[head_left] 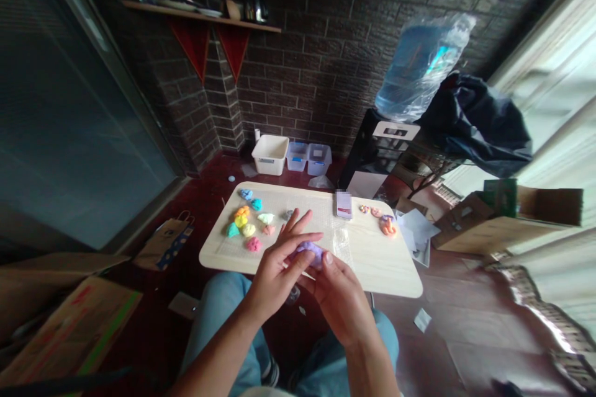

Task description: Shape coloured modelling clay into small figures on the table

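Both my hands meet over the near edge of a low light wooden table (391, 273). A lump of purple clay (311, 251) sits between them. My left hand (279, 267) pinches the lump from the left, its other fingers spread upward. My right hand (338, 294) cups it from below with the thumb pressed on top. Several small coloured clay lumps (249, 223) lie on a mesh mat at the table's left. An orange and purple clay figure (387, 226) and a phone (343, 204) rest at the far right.
White and clear plastic bins (270, 154) stand on the floor by the brick wall. A big water bottle (419, 68) and dark cloth (479, 124) top a black stand at right. Cardboard boxes (488, 223) lie right, more cardboard (60, 329) and a paper bag (167, 239) left.
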Available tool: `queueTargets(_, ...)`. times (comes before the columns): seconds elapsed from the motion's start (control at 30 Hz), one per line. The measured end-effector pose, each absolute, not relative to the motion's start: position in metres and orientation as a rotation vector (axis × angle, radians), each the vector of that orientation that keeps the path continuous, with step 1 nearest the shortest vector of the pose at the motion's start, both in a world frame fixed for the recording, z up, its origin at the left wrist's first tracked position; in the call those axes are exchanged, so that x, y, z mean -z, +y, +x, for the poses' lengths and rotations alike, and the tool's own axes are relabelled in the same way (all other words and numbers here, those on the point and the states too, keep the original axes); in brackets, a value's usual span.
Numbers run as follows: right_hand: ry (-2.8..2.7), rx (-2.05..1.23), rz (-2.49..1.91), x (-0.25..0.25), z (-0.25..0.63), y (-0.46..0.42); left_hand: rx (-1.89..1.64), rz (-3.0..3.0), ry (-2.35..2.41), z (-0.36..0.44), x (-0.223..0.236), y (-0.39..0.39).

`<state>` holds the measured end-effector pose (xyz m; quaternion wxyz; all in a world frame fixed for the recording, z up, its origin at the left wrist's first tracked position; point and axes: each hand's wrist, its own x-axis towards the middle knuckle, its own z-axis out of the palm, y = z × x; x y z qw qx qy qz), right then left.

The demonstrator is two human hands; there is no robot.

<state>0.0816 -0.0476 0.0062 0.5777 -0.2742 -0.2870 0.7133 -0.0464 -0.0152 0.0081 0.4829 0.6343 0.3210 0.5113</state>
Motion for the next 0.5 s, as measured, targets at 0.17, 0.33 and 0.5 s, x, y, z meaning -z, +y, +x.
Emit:
queueTargets(0.17,-0.712,-1.655,-0.647,-0.006,0.081,-0.047,-1.211,1.601,0.788,-0.048,-0.004,-0.012)
queueTargets(0.33,-0.662,-1.549,-0.699,-0.001,0.075,-0.045,-1.062,1.498,0.831,-0.044,-0.010,-0.018)
queueTargets(0.5,-0.752,-1.395,-0.798,0.009,0.077,-0.042,-1.081,1.395,0.840,-0.037,-0.009,-0.022)
